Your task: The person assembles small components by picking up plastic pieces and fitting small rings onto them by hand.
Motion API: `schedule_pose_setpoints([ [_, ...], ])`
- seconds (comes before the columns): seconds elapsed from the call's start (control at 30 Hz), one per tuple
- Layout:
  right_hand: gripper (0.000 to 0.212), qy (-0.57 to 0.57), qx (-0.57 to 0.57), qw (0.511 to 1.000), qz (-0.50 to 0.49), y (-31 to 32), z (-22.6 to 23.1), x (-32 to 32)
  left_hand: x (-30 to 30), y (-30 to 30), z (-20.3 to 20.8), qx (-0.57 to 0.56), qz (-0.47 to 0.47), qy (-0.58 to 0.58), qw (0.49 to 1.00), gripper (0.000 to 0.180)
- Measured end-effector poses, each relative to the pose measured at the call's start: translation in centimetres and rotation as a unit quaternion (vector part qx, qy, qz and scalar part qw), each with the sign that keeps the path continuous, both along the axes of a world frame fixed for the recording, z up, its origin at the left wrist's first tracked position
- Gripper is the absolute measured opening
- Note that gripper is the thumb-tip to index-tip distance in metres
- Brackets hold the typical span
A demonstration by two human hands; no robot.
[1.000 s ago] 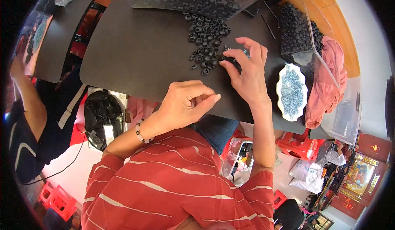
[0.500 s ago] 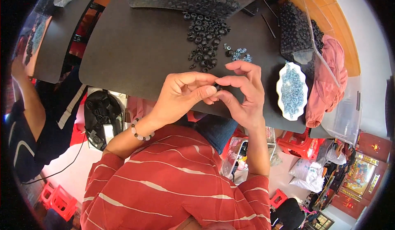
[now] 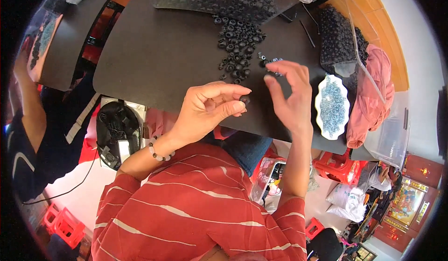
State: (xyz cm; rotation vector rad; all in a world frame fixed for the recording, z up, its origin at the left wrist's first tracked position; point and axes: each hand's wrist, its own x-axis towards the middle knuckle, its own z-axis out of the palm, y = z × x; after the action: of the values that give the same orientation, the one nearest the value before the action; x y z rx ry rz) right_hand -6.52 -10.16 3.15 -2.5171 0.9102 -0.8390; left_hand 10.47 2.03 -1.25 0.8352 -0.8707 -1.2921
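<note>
My left hand [image 3: 212,106] pinches a small round black piece with a hole [image 3: 245,100] between thumb and fingers, just over the table's near edge. Off to its right, my right hand [image 3: 295,95] has thumb and fingers apart, with nothing visible between them. Its fingertips hover next to a few small blue-and-white ring-like pieces [image 3: 278,73], partly hidden by the hand. Beyond both hands, a loose pile of round black pieces [image 3: 239,46] spreads over the dark table [image 3: 154,51]. A white scalloped dish [image 3: 320,116] of tiny pale-blue pieces [image 3: 332,104] stands to the right.
Clear bins of black pieces stand at the back [image 3: 210,4] and right [image 3: 338,39]. Thin dark rods [image 3: 308,33] lie between them. A pink cloth [image 3: 373,102] hangs beside the right bin. At left, another person's arm [image 3: 35,121] shows near a black bag [image 3: 119,130].
My right hand has left the black piece and moved right, toward the blue-and-white pieces, its fingers parting. My left hand keeps hold of the black piece in nearly the same place.
</note>
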Motion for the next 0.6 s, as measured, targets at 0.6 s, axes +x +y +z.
schedule_pose_setpoints([
  [0.6, 0.01, 0.178, -0.109, 0.973, -0.096, -3.5, -2.0, 4.0, 1.0, -0.2, -0.1, 0.077, -0.018, 0.151, 0.985, 0.029],
])
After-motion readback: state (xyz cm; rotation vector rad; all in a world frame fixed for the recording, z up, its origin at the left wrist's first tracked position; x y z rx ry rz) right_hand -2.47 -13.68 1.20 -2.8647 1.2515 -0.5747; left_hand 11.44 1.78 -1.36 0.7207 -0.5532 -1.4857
